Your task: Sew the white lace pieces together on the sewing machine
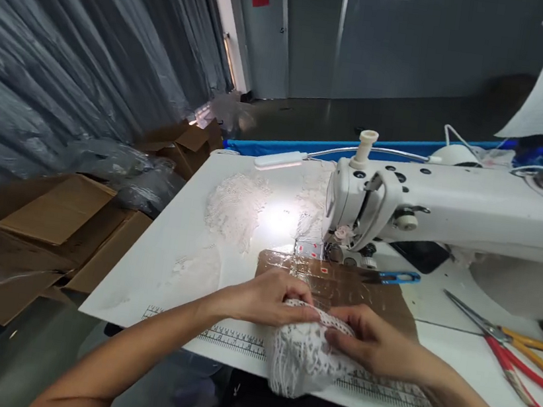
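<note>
Wht tbl (pixel 154 261); on top: sewing mach. (pixel 451 204); lace pcs (pixel 235 209); scissors (pixel 491 330)

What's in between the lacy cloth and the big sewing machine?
In the head view, a brown sheet lies between the lacy cloth and the sewing machine, with blue clippers at its far edge.

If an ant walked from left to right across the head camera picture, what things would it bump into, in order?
Open cardboard box, pale lacy fabric on the table, left hand, right hand, scissors.
</note>
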Demonstrator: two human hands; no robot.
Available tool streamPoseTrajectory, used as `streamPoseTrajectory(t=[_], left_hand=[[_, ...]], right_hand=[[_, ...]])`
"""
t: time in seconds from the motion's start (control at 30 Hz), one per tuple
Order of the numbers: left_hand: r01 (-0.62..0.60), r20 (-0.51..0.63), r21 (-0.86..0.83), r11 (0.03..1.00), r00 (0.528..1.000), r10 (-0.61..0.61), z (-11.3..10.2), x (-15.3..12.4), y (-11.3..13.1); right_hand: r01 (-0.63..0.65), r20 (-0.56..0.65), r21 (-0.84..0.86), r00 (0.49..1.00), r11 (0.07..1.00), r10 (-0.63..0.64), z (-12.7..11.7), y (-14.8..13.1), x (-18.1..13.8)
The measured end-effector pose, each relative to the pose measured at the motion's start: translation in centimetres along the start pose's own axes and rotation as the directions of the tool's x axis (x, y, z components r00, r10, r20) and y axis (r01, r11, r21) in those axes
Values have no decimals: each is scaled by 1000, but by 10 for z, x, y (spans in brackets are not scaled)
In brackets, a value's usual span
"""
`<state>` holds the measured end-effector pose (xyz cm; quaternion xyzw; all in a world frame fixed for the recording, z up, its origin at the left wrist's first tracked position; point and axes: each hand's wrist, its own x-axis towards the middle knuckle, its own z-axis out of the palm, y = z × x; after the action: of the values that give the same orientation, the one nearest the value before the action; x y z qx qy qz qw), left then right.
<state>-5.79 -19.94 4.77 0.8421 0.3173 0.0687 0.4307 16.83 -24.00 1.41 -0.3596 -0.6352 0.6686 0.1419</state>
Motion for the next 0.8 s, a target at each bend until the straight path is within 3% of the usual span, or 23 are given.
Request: streamPoseTrajectory(t=[0.07, 0.13, 0.23, 0.3, 0.37, 0.43, 0.63, 0.8], left_hand=[[32, -54, 14, 999, 998, -31, -8, 3, -6], [80, -117, 98, 992, 991, -68, -16, 10, -11], [141, -223, 381, 914, 973, -58, -27, 27, -20], [140, -295, 613, 778, 954, 61, -31, 40, -27], [126, -326, 763, 634, 922, 208, -30, 50, -33], [92, -315, 823, 560, 895, 315, -23, 54, -36], [-98, -196, 782, 615, 899, 392, 13, 42, -29], [-201, -114, 728, 655, 907, 406, 7, 37, -43]], right_hand=[[11, -75, -5, 997, 1000, -12, -9, 5, 5], [-27, -244, -150, 970, 988, -11, -18, 7, 11], [-208, -546, -445, 834, 871, -80, -25, 2, 20], [-341, -658, -513, 745, 788, -106, -27, -2, 23], [-414, -697, -514, 712, 751, -85, -28, -3, 25], [-428, -695, -495, 717, 757, -49, -29, 0, 25], [-424, -711, -410, 703, 807, 9, -34, 12, 24], [-381, -711, -467, 698, 798, -84, -27, 6, 23]])
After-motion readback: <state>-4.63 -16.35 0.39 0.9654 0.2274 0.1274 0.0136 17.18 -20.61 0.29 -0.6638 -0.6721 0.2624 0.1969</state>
